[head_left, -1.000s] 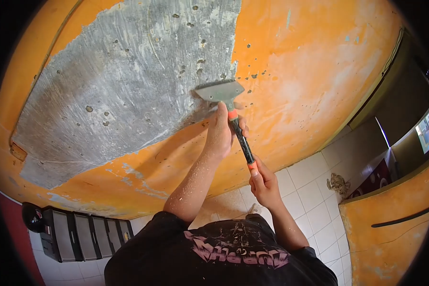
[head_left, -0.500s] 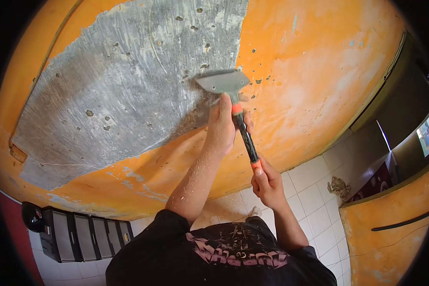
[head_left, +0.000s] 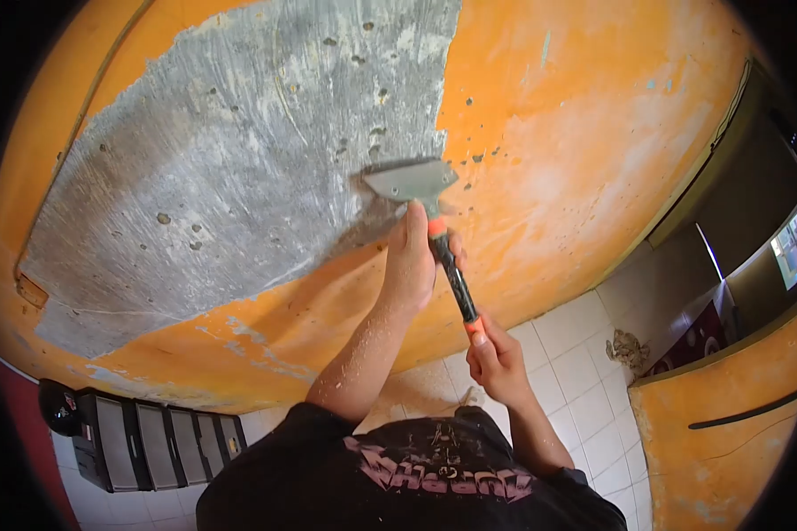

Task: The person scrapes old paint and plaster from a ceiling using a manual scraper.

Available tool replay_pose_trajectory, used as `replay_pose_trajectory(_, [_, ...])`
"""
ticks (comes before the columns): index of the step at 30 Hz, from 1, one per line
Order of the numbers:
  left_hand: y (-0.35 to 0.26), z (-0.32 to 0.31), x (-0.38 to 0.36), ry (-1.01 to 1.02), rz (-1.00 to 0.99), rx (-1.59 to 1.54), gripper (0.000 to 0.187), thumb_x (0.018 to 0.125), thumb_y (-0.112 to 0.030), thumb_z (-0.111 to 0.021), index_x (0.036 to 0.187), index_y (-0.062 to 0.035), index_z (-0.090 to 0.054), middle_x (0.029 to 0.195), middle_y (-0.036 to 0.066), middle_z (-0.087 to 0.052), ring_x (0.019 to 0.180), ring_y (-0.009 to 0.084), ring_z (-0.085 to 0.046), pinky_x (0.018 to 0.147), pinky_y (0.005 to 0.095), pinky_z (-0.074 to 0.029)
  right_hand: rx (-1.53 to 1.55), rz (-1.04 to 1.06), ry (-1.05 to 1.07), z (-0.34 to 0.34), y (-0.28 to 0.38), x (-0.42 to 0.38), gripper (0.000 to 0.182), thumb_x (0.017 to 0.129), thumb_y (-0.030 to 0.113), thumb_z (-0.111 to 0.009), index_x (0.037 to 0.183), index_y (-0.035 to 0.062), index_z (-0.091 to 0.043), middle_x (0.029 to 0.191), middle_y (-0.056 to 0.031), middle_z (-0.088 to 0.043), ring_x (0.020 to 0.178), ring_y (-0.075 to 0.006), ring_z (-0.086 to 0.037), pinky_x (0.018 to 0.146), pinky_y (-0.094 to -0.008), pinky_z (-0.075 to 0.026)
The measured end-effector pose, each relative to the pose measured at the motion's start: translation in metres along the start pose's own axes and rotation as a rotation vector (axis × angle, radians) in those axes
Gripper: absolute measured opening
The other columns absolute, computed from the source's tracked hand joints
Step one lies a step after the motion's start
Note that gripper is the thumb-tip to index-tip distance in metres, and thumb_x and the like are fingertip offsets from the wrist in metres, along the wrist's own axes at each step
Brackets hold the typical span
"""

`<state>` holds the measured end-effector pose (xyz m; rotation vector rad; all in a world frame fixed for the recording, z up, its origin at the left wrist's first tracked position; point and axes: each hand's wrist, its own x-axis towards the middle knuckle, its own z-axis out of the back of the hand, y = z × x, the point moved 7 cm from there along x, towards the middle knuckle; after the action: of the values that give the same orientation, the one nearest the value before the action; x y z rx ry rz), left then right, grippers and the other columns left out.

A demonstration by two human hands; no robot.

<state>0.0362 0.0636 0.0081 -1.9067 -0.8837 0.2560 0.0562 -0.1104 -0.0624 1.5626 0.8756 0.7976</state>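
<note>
Your left hand (head_left: pixel 409 270) wraps the upper part of the scraper's handle (head_left: pixel 456 281), its thumb pressed just below the wide blade (head_left: pixel 412 180). Your right hand (head_left: pixel 502 365) is closed around the handle's lower end. You have the scraper up at the wall (head_left: pixel 593 168), its blade over the grey patch (head_left: pixel 239 159), beside the orange paint. Pale flecks dot your left forearm (head_left: pixel 363 358); white floor tiles (head_left: pixel 576 372) show below.
</note>
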Motion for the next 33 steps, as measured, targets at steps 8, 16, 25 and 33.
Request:
replay_pose_trajectory(8, [-0.022, -0.01, 0.013, 0.03, -0.041, -0.008, 0.06, 0.102, -0.061, -0.033, 0.112, -0.0052, -0.053, 0.065, 0.007, -0.054, 0.055, 0.0221, -0.056, 0.056, 0.0353, -0.048, 0.036, 0.029, 0.07, -0.003, 0.021, 0.01, 0.039, 0.107, 0.021, -0.044, 0.143, 0.0052, -0.046, 0.067, 0.0089, -0.038, 0.051, 0.0005, -0.035, 0.046, -0.0176, -0.028])
replay_pose_trajectory(16, [-0.044, -0.029, 0.021, 0.03, -0.106, 0.055, 0.06, 0.103, -0.06, -0.032, 0.112, -0.0035, -0.053, 0.064, 0.008, -0.054, 0.053, 0.0218, -0.055, 0.055, 0.0353, -0.048, 0.095, 0.06, 0.032, -0.003, 0.042, 0.014, 0.032, 0.106, 0.02, -0.046, 0.133, 0.0038, -0.052, 0.07, 0.0092, -0.039, 0.052, -0.0004, -0.036, 0.047, -0.0177, -0.029])
replay_pose_trajectory(25, [-0.028, -0.02, 0.025, 0.023, -0.074, 0.022, 0.058, 0.104, -0.057, -0.032, 0.112, -0.0038, -0.053, 0.065, 0.007, -0.054, 0.055, 0.0212, -0.056, 0.055, 0.0354, -0.048, 0.049, 0.057, 0.043, 0.0, 0.033, 0.016, 0.036, 0.106, 0.017, -0.045, 0.14, 0.0044, -0.048, 0.069, 0.009, -0.038, 0.053, 0.0009, -0.036, 0.046, -0.0173, -0.028])
replay_pose_trajectory(33, [-0.008, -0.005, 0.004, 0.021, -0.041, 0.05, 0.06, 0.103, -0.06, -0.033, 0.113, -0.0035, -0.052, 0.064, 0.007, -0.054, 0.054, 0.0207, -0.055, 0.055, 0.0346, -0.048, 0.073, -0.034, 0.035, -0.001, 0.003, 0.0, 0.04, 0.106, 0.022, -0.046, 0.142, 0.0048, -0.047, 0.068, 0.0088, -0.038, 0.052, 0.0001, -0.035, 0.046, -0.0174, -0.028])
